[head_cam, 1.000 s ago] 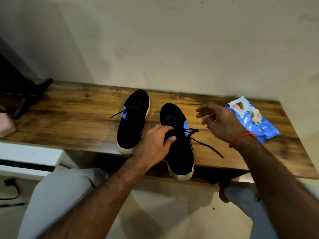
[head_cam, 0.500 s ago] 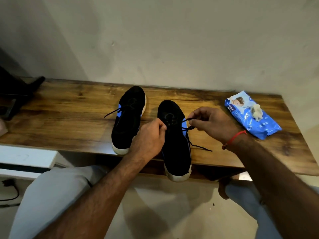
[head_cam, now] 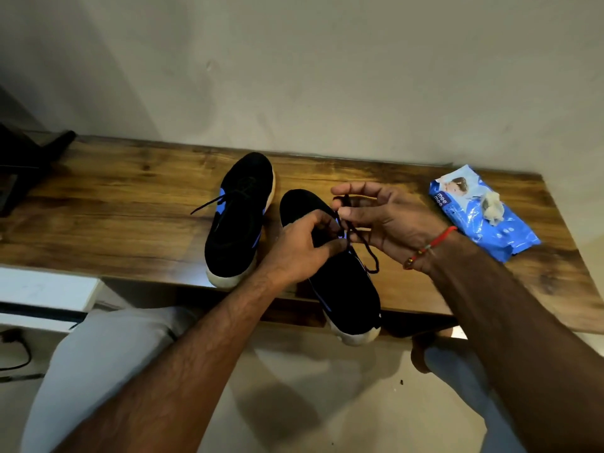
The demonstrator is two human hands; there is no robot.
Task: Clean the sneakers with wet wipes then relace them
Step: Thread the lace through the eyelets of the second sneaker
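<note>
Pinching thin black lace (head_cam: 362,246), both hands (head_cam: 304,246) (head_cam: 389,220).

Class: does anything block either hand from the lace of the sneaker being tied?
Nothing visible does. The left hand and right hand already pinch the dark lace of the right black-and-blue sneaker.

Bare bench (head_cam: 114,204) left; wipes pack (head_cam: 480,214) (right) blocks.

A wooden tabletop (head_cam: 130,204) against the wall carries two black sneakers: the left sneaker (head_cam: 240,217) and the right sneaker (head_cam: 343,282), its heel overhanging the front edge; a blue wipes pack (head_cam: 483,217) lies well apart to the right
</note>
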